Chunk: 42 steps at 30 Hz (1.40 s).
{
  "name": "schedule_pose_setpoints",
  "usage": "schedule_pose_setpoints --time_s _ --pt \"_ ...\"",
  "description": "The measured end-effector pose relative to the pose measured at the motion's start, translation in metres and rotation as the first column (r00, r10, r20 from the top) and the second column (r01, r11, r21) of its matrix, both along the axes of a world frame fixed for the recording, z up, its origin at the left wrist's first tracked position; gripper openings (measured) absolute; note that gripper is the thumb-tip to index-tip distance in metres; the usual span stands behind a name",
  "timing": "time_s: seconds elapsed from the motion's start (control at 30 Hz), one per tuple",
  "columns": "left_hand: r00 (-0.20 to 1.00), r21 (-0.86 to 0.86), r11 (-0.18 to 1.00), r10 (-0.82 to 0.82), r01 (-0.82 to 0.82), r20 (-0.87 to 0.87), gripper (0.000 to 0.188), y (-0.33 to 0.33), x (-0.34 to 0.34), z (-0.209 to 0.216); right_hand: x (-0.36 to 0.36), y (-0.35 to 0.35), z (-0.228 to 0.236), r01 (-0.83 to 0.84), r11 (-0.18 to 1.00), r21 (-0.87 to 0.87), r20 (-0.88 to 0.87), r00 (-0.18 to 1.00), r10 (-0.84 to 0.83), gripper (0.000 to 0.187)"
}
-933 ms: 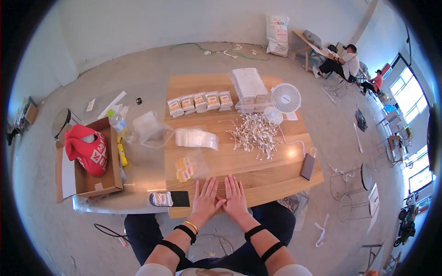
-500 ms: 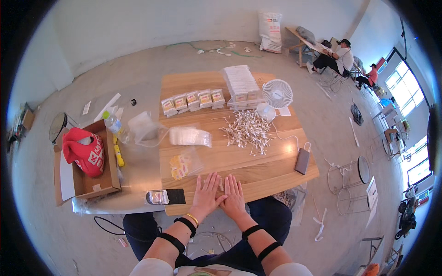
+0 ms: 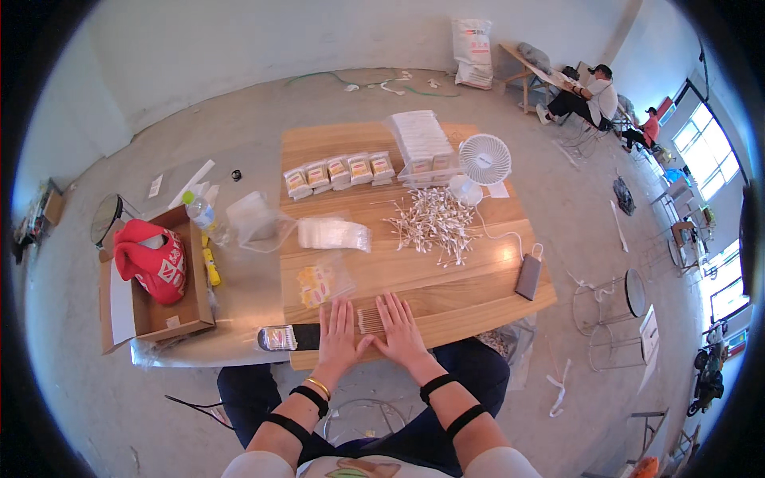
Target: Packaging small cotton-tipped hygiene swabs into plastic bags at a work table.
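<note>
A short row of cotton swabs (image 3: 370,321) lies side by side near the front edge of the wooden table. My left hand (image 3: 339,334) rests flat along its left side, fingers straight. On its other side, my right hand (image 3: 400,328) also lies flat, with fingers stretched forward and the thumbs meeting below the row. Neither hand grasps anything. Just left of my left hand is a black strip (image 3: 307,337) with a small clear pack of swabs (image 3: 278,338) at its end. Yellow and white printed cards (image 3: 315,285) lie beyond my left hand, partly under a clear bag.
A loose heap of cotton swabs (image 3: 434,223) lies mid-table, beside a white fan (image 3: 484,159) cabled to a grey power bank (image 3: 527,277). Behind are filled packs (image 3: 339,172) and clear bags (image 3: 335,235). An open carton (image 3: 199,319) holds a red bag. Two people sit far right.
My hands have moved apart from close together, and the swab row between them now shows more fully. The whole view has shifted slightly.
</note>
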State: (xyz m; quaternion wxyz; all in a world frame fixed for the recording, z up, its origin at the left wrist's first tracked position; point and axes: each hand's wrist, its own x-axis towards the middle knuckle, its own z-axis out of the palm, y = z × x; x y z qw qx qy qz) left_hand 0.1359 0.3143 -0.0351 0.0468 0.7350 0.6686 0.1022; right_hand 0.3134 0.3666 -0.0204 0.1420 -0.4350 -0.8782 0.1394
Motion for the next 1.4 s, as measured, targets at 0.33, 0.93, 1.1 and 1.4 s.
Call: schedule_pose_setpoints --time_s 0.33,0.93,1.1,1.4 --pt "0.998 -0.068 0.997 0.039 -0.036 0.047 0.095 -0.005 0.011 -0.001 -0.009 -0.001 -0.012 -0.020 0.999 0.031 0.177 0.984 0.015 0.076" --pt "0.275 -0.312 0.622 0.666 -0.718 0.694 0.055 -0.049 -0.158 -0.046 -0.119 -0.053 -0.014 -0.040 0.999 0.033 0.065 0.997 0.037 0.072" --pt "0.211 -0.317 0.592 0.653 -0.741 0.728 0.062 -0.039 -0.152 -0.059 -0.122 -0.055 -0.012 -0.077 0.993 0.084 0.145 0.987 0.064 0.074" --pt "0.226 -0.325 0.672 0.596 -0.665 0.771 0.056 -0.043 -0.155 -0.063 -0.165 -0.071 -0.012 -0.085 0.995 -0.044 0.059 0.994 0.087 0.090"
